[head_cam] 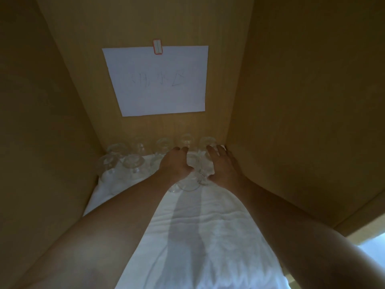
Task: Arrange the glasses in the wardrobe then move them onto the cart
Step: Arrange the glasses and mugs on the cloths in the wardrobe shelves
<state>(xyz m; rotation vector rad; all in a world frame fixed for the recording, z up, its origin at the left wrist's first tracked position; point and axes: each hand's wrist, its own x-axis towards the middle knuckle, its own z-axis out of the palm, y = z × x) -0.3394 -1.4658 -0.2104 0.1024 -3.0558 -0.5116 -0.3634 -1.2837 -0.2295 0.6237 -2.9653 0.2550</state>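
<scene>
Where the head camera looks down into the wardrobe (291, 101), its walls are smooth, matt wood-grain panels in a dull tan, meeting in straight corners around a deep, dim compartment. A white cloth (187, 236) covers the shelf floor, soft and rumpled, with shallow creases running across it and a grey shadow down its middle. On the back panel hangs a rectangular sheet of white paper (158, 80), flat and slightly skewed, with faint handwriting that is too pale to read; a small red-edged sticker (157, 46) holds its top edge.

The glasses (129, 161) are clear and colourless, rounded and thin-walled, catching only weak highlights, so their outlines are hard to follow. They stand clustered at the far end of the cloth against the back panel, in roughly two rows from the left corner to the right corner. Whether they stand upright or upside down cannot be told. At least one more glass (190, 182) sits nearer, between the two wrists, its curved rim showing.

Both bare forearms reach in from below. The left hand (176, 163) lies among the glasses with fingers extended forward, thumb spread. The right hand (220, 163) likewise has straight, loosely spread fingers, near the right wall; neither visibly grips a glass.
</scene>
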